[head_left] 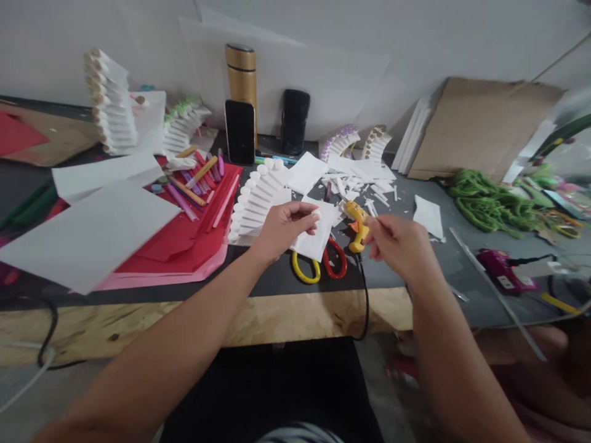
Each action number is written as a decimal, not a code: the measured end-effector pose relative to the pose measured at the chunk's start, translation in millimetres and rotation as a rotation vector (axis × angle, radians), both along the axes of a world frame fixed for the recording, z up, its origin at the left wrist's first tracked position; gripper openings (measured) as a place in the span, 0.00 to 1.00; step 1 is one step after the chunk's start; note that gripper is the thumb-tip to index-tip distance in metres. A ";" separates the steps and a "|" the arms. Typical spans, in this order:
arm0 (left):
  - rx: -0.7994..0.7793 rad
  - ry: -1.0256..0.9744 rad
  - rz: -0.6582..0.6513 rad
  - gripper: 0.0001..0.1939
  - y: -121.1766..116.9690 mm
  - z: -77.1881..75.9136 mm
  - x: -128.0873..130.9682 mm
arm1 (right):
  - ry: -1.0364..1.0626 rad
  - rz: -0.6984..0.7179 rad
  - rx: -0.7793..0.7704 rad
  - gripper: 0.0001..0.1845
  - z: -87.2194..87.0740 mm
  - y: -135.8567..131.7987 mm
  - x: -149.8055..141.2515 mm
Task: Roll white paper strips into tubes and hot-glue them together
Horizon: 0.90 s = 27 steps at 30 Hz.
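White paper was the main stuff here: the left hand (282,229) pinched a small white paper piece (318,237) between thumb and curled fingers, lifted just off the desk (286,280), prob so its free edge hung clear to be worked on. Fingers were mostly closed round the sheet's left side, the thumb on top

The right hand (398,246) sat just right of it, fingers loosely bunched w/ tips drawn together near the yellow glue gun (357,226). Couldn't tell if it pinched some tiny scrap or nothing at all – too small and blurred to say

Glue gun lay on the desk between both hands, nozzle pointing far-left, cord running off the near edge – parked within easy reach. Scissors (318,266) w/ one yellow and one red handle lay right under the held paper, partly covered by it

Left of the left hand a white fan-like paper stair model (256,200) rested on the desk, touching the red paper sheets (184,240); coloured pens (196,181) lay on the red, far side. A big white sheet (92,237) overlapped the red at near left. White offcuts (360,181) were scattered far of the glue gun, prob cutting waste. Two dark phones (240,131) and a gold flask (241,71) stood against the far wall, out of the way. Green yarn (484,206) lay well to the right
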<state>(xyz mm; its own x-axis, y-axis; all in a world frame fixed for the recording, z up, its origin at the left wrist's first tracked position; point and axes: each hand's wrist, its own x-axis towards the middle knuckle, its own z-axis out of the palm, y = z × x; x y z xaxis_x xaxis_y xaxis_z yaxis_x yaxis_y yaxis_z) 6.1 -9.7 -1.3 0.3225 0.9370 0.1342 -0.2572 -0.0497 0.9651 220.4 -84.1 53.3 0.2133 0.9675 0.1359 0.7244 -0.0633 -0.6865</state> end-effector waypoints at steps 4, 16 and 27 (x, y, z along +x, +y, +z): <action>-0.009 -0.055 0.006 0.15 -0.7 1.8 -0.1 | 0.235 0.166 0.089 0.15 8.9 26.3 -31.7; 0.027 0.074 -0.007 0.15 -0.1 -1.6 0.2 | 0.700 0.178 0.127 0.08 -32.8 43.4 -45.6; 0.080 0.128 -0.008 0.14 -1.4 -0.9 -0.5 | 0.633 0.150 0.141 0.07 -34.1 43.5 -45.0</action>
<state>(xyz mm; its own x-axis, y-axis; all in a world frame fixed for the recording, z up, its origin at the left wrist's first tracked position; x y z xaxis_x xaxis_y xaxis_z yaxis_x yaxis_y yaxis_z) 5.6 -11.1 -2.2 0.3487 0.9226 0.1653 -0.1330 -0.1259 0.9831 175.4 -40.6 19.2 0.1579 0.9751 0.1559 0.1727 0.1282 -0.9766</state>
